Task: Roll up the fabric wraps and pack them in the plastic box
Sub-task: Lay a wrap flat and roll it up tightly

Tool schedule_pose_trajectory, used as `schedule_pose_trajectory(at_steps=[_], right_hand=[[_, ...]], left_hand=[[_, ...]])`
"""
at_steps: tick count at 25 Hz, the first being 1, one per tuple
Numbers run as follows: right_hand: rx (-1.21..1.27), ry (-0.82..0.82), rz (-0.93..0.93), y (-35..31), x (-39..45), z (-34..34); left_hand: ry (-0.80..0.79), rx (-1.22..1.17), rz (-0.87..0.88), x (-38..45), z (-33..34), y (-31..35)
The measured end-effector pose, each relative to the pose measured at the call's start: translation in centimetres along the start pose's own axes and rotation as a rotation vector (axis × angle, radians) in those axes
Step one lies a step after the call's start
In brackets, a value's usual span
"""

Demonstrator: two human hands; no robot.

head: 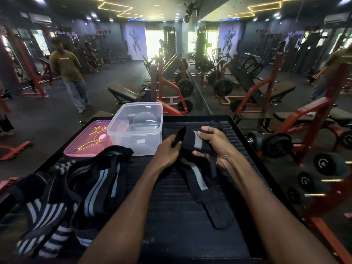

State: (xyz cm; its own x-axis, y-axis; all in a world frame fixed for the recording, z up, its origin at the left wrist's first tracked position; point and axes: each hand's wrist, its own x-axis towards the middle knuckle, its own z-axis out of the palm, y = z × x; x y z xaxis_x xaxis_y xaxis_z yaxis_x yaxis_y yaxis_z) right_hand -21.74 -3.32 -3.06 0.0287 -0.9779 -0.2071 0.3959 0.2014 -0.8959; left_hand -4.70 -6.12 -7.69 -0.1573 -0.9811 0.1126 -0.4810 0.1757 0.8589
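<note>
A black fabric wrap with a grey stripe (198,143) is held up between both hands over the black ribbed table (171,216). My left hand (168,149) pinches its top end; my right hand (213,145) cups the partly rolled part. Its loose tail (207,199) trails down onto the table toward me. A clear plastic box (136,128) stands open just left of my hands. Several unrolled black wraps with grey and white stripes (72,191) lie heaped at the table's left.
A pink lid (85,141) lies left of the box. Dumbbells (270,143) sit on a red rack to the right. Benches and red weight machines (169,86) fill the gym beyond the table. A person (70,73) walks at the far left.
</note>
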Motion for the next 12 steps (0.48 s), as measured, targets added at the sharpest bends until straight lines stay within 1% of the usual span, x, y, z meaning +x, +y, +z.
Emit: schedule_pose_trajectory(at_steps=[3, 5, 7, 9, 10, 12], right_hand=[[0.127, -0.121, -0.048, 0.2, -0.2, -0.1], [0.056, -0.127, -0.121, 0.3, -0.1, -0.3], [-0.208, -0.055, -0.28, 0.6, -0.1, -0.3], [-0.574, 0.071, -0.5, 1.0, 0.0, -0.3], [-0.704, 0.115, -0.586, 1.1, 0.0, -0.4], [-0.755, 0.124, -0.687, 1.0, 0.2, -0.6]], left_hand=[[0.043, -0.033, 0.032, -0.2, 0.1, 0.0], [0.027, -0.107, -0.009, -0.4, 0.0, 0.3], [0.004, -0.127, -0.039, -0.4, 0.2, 0.2], [-0.01, -0.062, -0.053, -0.3, 0.3, -0.1], [-0.036, -0.026, -0.069, -0.4, 0.3, -0.1], [-0.136, -0.011, -0.127, -0.5, 0.1, 0.2]])
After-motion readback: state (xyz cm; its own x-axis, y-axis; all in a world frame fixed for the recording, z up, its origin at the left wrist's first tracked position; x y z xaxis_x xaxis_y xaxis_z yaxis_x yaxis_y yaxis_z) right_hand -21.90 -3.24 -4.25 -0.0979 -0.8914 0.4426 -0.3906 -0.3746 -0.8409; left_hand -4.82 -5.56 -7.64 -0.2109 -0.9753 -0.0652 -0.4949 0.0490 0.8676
